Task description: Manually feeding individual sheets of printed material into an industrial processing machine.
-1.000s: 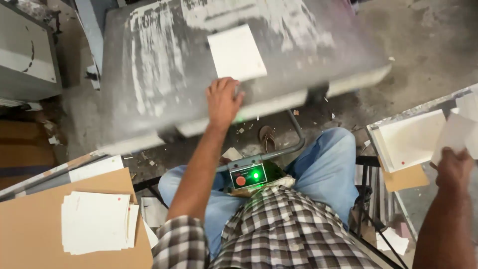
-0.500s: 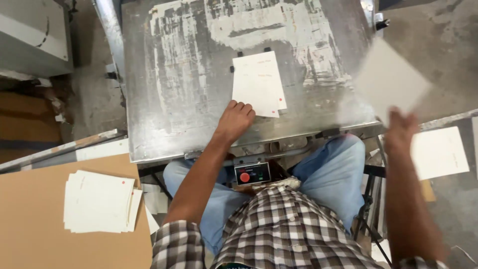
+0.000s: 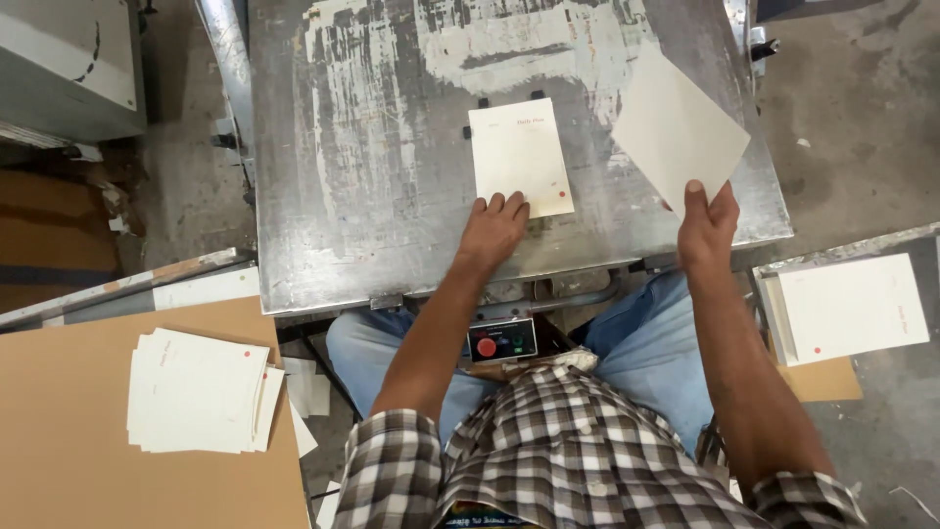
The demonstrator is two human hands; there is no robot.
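Observation:
A cream card (image 3: 519, 155) with small red print lies flat on the worn metal press plate (image 3: 372, 176). My left hand (image 3: 493, 228) rests on the plate with its fingertips on the card's near edge. My right hand (image 3: 707, 225) pinches the corner of a blank cream card (image 3: 678, 127) and holds it tilted above the plate's right side.
A stack of printed cards (image 3: 196, 390) lies on a brown cardboard board (image 3: 59, 441) at the lower left. Another stack of cards (image 3: 850, 306) sits in a tray at the right. A control box with a red button (image 3: 501, 343) hangs under the plate, above my knees.
My right hand picked a card off the right-hand stack and brought it up and left over the plate. My left hand stays by the card on the plate.

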